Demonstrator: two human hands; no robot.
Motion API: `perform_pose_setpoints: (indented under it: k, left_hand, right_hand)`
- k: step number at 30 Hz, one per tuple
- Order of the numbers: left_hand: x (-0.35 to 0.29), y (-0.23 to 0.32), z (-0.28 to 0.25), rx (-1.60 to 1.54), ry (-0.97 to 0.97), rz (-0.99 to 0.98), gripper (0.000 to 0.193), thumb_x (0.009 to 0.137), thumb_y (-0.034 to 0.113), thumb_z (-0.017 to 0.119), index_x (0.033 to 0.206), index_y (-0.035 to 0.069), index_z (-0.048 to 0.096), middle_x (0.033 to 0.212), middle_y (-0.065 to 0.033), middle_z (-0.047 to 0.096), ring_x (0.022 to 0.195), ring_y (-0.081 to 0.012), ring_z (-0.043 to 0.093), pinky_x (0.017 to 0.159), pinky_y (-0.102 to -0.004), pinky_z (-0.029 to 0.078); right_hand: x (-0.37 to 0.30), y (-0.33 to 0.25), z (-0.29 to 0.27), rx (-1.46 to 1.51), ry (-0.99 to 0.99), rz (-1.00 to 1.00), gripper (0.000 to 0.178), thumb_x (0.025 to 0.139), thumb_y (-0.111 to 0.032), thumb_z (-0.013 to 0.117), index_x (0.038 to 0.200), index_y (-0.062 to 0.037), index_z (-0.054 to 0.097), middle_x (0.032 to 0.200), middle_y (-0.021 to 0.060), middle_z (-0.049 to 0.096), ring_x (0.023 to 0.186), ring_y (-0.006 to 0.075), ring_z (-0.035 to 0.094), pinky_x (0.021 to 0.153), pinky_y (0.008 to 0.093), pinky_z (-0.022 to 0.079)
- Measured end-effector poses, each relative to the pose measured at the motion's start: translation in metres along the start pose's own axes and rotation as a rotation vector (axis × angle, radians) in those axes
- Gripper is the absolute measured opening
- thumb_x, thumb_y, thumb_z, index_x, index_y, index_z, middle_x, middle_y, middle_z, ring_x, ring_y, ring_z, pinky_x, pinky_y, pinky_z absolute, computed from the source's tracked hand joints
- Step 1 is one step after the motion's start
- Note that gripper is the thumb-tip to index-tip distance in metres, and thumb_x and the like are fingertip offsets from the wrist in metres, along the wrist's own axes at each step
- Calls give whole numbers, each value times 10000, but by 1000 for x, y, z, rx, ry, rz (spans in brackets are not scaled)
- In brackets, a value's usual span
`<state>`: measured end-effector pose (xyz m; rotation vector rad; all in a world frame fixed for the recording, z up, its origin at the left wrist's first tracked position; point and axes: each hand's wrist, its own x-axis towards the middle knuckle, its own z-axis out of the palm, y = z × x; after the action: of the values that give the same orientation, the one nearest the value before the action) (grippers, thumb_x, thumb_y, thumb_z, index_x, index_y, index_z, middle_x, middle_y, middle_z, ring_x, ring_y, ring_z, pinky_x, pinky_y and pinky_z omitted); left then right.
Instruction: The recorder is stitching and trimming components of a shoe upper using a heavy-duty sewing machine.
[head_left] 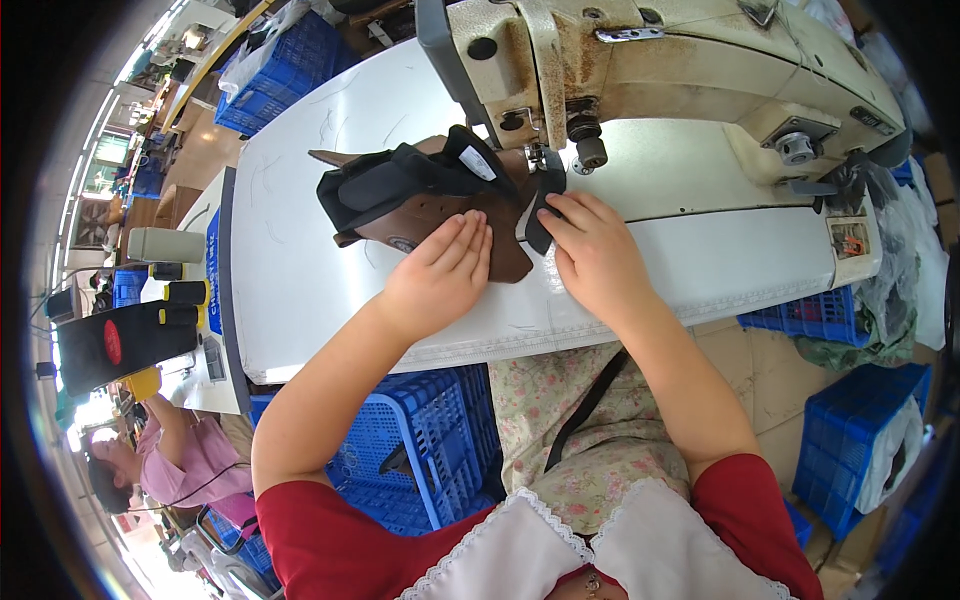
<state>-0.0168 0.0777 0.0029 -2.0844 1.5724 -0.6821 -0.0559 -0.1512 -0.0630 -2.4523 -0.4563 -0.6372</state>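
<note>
A brown leather-like piece (508, 256) lies on the white sewing machine table, partly under a black padded fabric part (395, 185) that carries a white label (477, 162). My left hand (445, 270) rests flat on the brown piece, fingers stretched out side by side. My right hand (598, 255) has its fingers closed on the edge of a narrow black strip (543, 205) with a pale underside. That strip runs up beneath the presser foot (537, 157) of the sewing machine (660, 80). The needle tip is too small to make out.
The white tabletop (300, 270) has loose threads on it. Blue plastic crates (440, 450) stand below, with another blue crate (855, 440) at right. Thread spools (185, 292) sit by a neighbouring machine at left, where a person in pink (195, 465) works.
</note>
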Motion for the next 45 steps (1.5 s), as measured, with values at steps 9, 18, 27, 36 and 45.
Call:
perform_pose_setpoints:
  k: [9,18,27,36,45]
  left_hand:
    - [1,3,2,-11,22,-38,387,755,143,551,1080,-26,677,1160,-130,697,1170,-225,624,1070,-349,434]
    - [2,4,4,-6,10,-49,395,753,142,554,1087,-33,671,1175,-132,690,1173,-227,621,1070,-351,434]
    - [7,5,5,-34,56,-60,374,751,159,568,1031,-64,674,1093,-167,703,1134,-270,633,1070,-367,427]
    - [14,9,2,-28,16,-86,369,746,131,568,1055,-44,668,1137,-143,696,1151,-240,629,1049,-353,447]
    - [23,16,5,-47,49,-151,356,727,122,580,1030,-38,677,1107,-146,700,1104,-233,646,1019,-347,469]
  right_hand:
    - [0,-1,2,-1,-6,10,299,786,-56,644,1075,5,687,1207,135,641,1166,306,557,978,425,470]
    - [1,-1,2,-28,-8,9,315,785,-50,639,1093,6,679,1214,141,644,1176,308,559,990,433,463]
    - [4,-1,0,-53,-48,15,343,796,-53,627,1131,11,663,1250,149,628,1203,315,548,1017,433,448]
    - [6,5,1,-49,-58,11,363,812,-52,614,1167,10,649,1280,147,608,1231,320,526,1035,443,429]
    - [14,12,-4,-47,-65,3,348,817,-55,627,1160,-14,667,1239,120,608,1209,321,517,1019,449,430]
